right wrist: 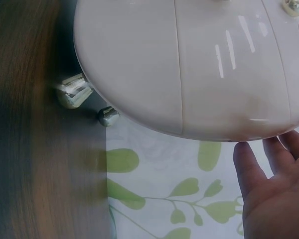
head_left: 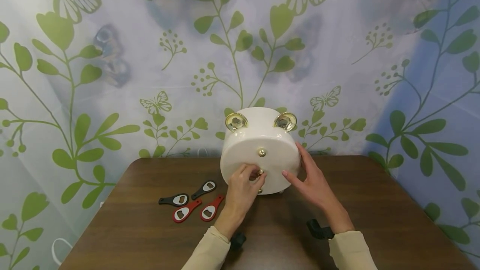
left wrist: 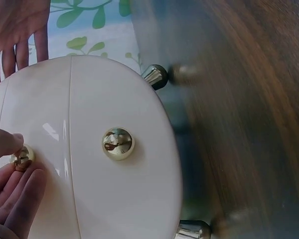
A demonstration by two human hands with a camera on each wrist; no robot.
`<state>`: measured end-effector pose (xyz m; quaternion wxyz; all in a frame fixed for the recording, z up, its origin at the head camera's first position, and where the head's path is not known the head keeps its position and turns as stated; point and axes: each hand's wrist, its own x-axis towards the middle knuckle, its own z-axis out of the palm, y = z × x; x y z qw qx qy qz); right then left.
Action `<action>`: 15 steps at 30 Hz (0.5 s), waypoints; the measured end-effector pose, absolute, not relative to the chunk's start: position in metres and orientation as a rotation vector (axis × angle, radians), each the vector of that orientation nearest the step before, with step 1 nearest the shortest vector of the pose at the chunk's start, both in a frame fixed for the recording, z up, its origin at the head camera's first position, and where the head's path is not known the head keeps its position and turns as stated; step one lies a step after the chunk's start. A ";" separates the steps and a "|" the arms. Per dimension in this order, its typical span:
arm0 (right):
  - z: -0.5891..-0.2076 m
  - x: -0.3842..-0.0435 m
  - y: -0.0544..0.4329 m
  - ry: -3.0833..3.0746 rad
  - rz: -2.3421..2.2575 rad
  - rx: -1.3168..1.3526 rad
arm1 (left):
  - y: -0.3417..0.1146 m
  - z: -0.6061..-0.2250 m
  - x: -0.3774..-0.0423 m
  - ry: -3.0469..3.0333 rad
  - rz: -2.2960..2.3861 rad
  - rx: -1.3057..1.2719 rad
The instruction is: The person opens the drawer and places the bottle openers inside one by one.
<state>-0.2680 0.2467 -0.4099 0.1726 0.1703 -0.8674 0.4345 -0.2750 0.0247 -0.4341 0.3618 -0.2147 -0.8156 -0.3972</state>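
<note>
A glossy white rounded drawer box (head_left: 240,153) with two gold ear-shaped discs stands on the table, its seams showing in the wrist views. My left hand (head_left: 240,188) pinches the small gold middle knob (left wrist: 23,154) on its front between thumb and fingers. Above that is the upper gold knob (head_left: 262,152), and below it the lower gold knob (left wrist: 118,143). My right hand (head_left: 315,186) is spread at the box's right side, fingertips at the edge and thumb in front. Gold feet (right wrist: 74,91) hold the box up. No gap shows along the seams.
Left of the box lie two black bottle openers (head_left: 166,200) and two red bottle openers (head_left: 196,204). The brown wooden table (head_left: 142,236) ends at a curtain (head_left: 150,74) printed with green leaves and butterflies. A dark wrist mount (head_left: 318,230) sits under the right wrist.
</note>
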 end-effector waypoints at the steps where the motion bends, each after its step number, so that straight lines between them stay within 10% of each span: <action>1: -0.410 -0.268 0.247 -2.458 1.234 0.484 | 0.025 -0.434 -0.275 -2.101 -1.018 -0.549; 15: -0.412 -0.270 0.247 -2.438 1.232 0.504 | 0.026 -0.432 -0.273 -2.079 -0.888 -0.540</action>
